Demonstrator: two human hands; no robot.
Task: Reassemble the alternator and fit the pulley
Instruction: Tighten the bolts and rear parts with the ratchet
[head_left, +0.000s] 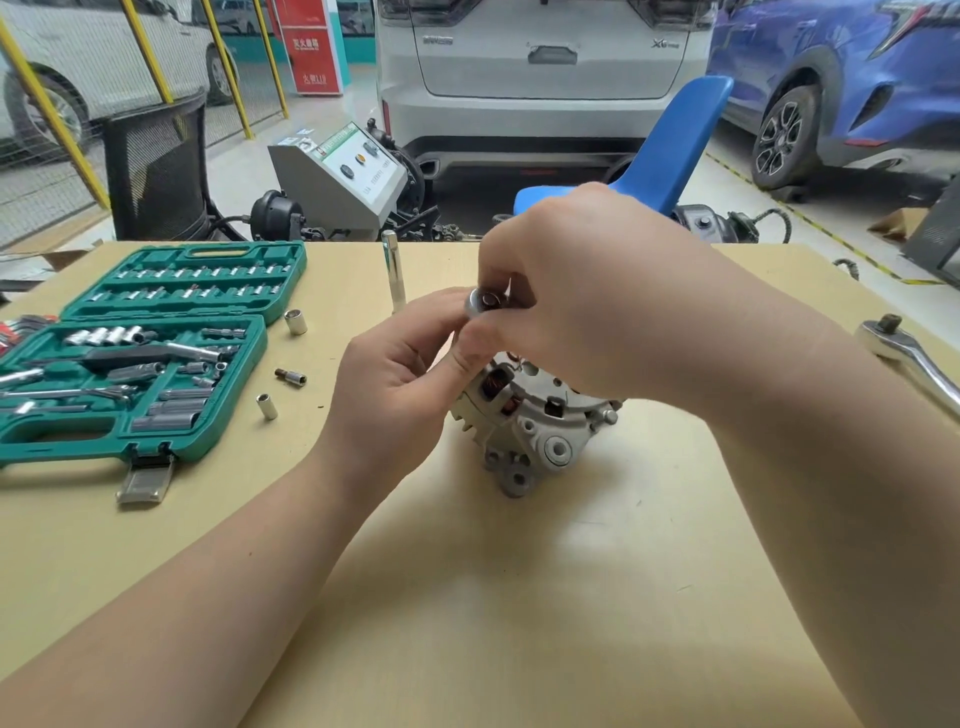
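A grey alternator (535, 426) stands on the tan table (467, 597) at its middle, copper windings showing through its slots. Above it, both hands meet over a small round silver metal part (480, 301) with a dark hole. My right hand (587, 301) comes from the right and curls its fingers round the part from above. My left hand (405, 374) reaches up from below left and pinches the same part with thumb and fingertips. The alternator's top and shaft are hidden behind the hands. I cannot tell if the part is a pulley or a socket.
A green socket case (140, 353) lies open at the left with several loose sockets (295, 321) beside it. A chrome bar (393, 270) stands behind the hands. A ratchet wrench (906, 353) lies at the right edge. Blue chair (665, 150) and cars stand beyond the table.
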